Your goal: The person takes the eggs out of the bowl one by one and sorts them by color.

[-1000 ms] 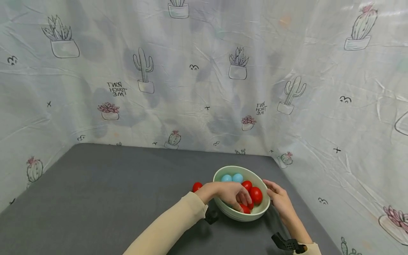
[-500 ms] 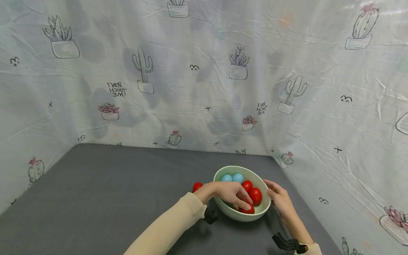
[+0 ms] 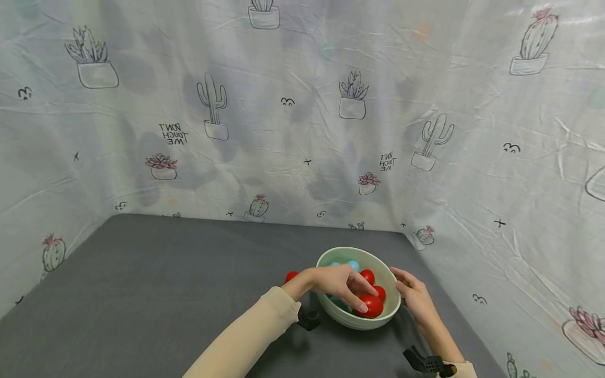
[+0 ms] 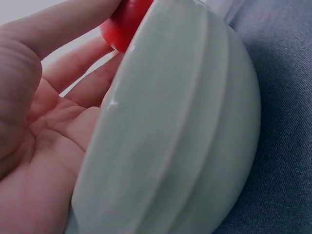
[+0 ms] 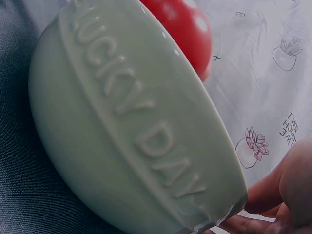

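bowl [image 3: 352, 322], held by the right hand [image 3: 413, 292], contains a red ball [image 3: 373, 307] that the left hand [image 3: 337, 282] pinches.

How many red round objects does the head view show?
4: one red object in the left hand, two beyond it in the bowl, one on the table behind the left wrist; more may be hidden.

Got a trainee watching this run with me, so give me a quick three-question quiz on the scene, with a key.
1. Fill in the two words raised on the bowl: ____.
2. Which hand holds a red ball: A) left or B) right?
3. True or false: every red ball in view is inside the bowl.

Key:
1. LUCKY DAY.
2. A, the left hand.
3. False: another red ball shows outside, left of the bowl in the head view.
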### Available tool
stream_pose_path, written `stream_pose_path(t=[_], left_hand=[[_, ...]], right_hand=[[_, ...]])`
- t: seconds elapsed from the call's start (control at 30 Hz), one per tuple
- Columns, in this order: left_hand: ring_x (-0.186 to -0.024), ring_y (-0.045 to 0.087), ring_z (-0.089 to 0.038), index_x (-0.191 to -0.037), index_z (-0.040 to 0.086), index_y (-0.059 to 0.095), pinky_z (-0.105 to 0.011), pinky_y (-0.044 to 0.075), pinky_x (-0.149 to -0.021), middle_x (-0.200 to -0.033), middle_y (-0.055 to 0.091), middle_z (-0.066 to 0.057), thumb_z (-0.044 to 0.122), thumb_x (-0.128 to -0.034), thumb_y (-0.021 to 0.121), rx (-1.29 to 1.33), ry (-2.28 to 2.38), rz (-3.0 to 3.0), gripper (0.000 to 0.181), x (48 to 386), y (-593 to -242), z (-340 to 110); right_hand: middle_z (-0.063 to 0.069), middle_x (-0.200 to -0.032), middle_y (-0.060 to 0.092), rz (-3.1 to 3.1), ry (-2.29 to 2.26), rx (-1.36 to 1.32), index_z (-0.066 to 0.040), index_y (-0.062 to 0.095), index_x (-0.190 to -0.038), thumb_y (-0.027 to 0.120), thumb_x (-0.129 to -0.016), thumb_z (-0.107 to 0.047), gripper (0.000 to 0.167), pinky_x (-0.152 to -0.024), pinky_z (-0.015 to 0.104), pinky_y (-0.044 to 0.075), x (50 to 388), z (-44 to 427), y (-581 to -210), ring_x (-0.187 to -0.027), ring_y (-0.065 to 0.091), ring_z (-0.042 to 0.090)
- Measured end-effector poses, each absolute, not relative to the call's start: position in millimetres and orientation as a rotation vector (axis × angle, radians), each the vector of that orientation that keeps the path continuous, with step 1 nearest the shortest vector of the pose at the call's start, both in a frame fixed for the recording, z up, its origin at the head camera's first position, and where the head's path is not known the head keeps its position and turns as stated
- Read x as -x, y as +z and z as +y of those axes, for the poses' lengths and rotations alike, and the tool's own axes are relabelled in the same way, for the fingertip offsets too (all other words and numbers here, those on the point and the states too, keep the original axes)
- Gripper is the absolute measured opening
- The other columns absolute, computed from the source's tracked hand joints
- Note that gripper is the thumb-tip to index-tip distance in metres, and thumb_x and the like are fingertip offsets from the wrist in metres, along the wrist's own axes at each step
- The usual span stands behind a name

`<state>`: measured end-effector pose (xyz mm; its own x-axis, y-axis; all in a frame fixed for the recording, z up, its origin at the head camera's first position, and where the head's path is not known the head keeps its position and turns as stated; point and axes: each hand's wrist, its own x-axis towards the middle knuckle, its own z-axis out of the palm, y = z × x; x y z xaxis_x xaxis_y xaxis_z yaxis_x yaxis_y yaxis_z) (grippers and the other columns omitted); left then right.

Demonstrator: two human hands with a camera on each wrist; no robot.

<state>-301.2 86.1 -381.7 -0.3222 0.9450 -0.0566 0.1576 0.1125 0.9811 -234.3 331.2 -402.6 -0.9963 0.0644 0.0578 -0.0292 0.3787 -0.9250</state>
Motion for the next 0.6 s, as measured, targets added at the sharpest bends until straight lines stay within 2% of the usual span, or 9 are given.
stream_pose_path(t=[0.4,0.6], left_hand=[[-0.105,0.063,-0.011,-0.129,0.004,0.063,-0.036,0.057,-0.082,-0.115,0.067,0.002,0.007,-0.0927,0.069,-1.106,1.331,1.643,0.037,290,-385,82],[-0.092,0.070,-0.023,-0.127,0.003,0.062,-0.041,0.057,-0.081,-0.112,0.066,-0.002,0.008,-0.0935,0.069,-1.028,1.461,1.649,0.035,287,-385,81]], right_hand=[[0.026,-0.139,0.048,-2.527,1.690,0.025,0.004,0.043,-0.144,0.039,-0.106,-0.006,0.040,-0.080,0.027,0.053,227,328,-408,-0.117,0.055,0.035],[0.026,-0.140,0.048,-2.530,1.696,0.014,0.004,0.043,-0.144,0.039,-0.106,-0.006,0.040,-0.079,0.028,0.053,227,329,-407,-0.115,0.056,0.032]])
